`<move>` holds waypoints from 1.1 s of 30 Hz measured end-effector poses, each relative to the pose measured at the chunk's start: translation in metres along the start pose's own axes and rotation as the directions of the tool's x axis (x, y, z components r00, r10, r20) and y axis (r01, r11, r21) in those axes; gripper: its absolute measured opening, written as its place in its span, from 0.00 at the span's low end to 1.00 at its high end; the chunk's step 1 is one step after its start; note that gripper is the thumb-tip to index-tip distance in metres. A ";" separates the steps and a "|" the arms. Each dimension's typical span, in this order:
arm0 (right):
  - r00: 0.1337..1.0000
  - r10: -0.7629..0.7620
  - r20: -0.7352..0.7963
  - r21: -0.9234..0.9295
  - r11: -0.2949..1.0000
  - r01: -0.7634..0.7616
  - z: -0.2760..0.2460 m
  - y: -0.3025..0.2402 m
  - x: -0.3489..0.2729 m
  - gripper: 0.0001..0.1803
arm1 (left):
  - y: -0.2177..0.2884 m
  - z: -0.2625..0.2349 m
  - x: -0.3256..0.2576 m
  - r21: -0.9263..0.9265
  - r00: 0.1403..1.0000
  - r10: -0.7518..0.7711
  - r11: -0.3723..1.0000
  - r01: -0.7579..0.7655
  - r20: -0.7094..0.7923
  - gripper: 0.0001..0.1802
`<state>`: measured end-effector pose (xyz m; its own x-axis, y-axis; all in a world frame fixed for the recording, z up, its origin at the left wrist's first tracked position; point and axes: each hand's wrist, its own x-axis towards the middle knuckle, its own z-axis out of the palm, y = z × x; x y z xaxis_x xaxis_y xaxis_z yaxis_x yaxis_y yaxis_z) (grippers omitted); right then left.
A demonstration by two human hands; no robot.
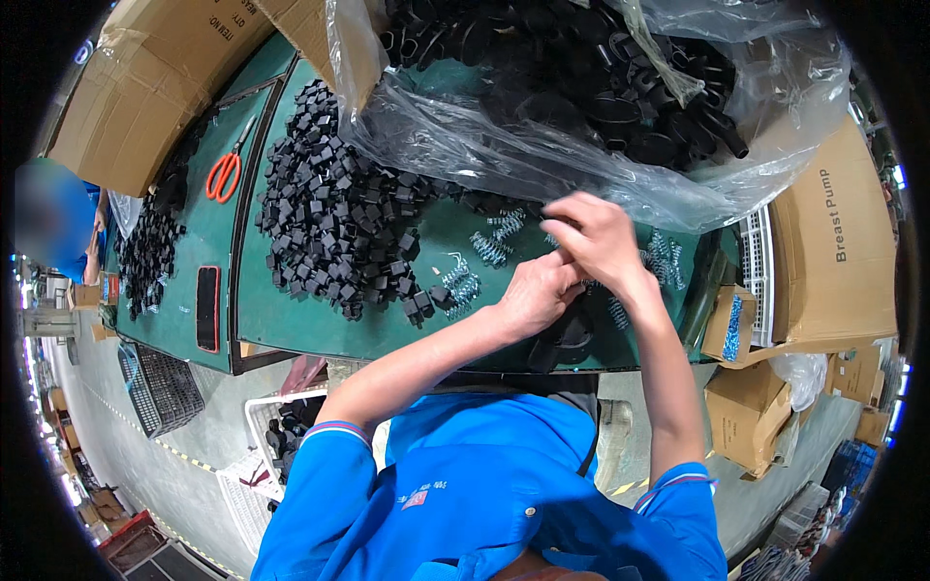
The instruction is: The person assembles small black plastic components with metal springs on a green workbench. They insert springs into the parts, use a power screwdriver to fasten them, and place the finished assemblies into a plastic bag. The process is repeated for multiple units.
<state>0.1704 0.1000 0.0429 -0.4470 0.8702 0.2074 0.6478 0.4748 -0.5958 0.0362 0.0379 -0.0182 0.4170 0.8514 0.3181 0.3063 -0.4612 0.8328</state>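
Note:
My left hand [541, 292] is closed on a black plastic part [564, 337], whose rounded end shows below the fingers by the table's near edge. Above it, my right hand [599, 240] is pinched together and meets the left fingertips; whatever it holds is too hidden to name. Around both hands lie loose metal coil springs: one cluster [497, 240] beyond the left hand, another [461, 288] left of it, and more springs [665, 259] right of the right hand. A large heap of small black blocks [334, 208] spreads over the green table [373, 339] on the left.
A clear plastic bag [465, 126] full of black plastic parts [620, 107] lies at the back. Orange-handled scissors [224, 176] and a phone-like red-edged black slab [207, 308] rest on the left. Cardboard boxes [833, 242] flank the table. Another person [73, 228] is at far left.

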 end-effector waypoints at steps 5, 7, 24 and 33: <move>0.948 -0.126 0.293 -0.217 0.957 0.194 0.061 0.012 0.057 0.11 | 0.010 0.003 -0.008 0.064 0.993 -0.059 0.996 0.065 -0.099 0.15; 0.941 -0.142 0.308 -0.266 0.937 0.228 0.071 0.018 0.067 0.10 | 0.011 0.004 -0.009 0.067 0.991 -0.052 0.996 0.060 -0.121 0.14; 0.941 0.259 0.216 0.757 0.564 -0.329 -0.030 0.006 -0.061 0.15 | 0.016 -0.095 -0.051 0.613 0.897 0.153 0.776 0.150 -0.414 0.23; 0.946 0.308 0.099 0.989 0.073 -0.128 -0.017 0.028 -0.101 0.18 | -0.059 -0.125 -0.120 0.767 0.789 -0.197 0.191 0.613 -0.581 0.40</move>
<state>0.2446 0.0274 0.0181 -0.2846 0.9565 -0.0644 -0.5056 -0.2069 -0.8376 -0.1392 -0.0062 -0.0485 -0.2286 0.9081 0.3507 0.9703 0.2420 0.0060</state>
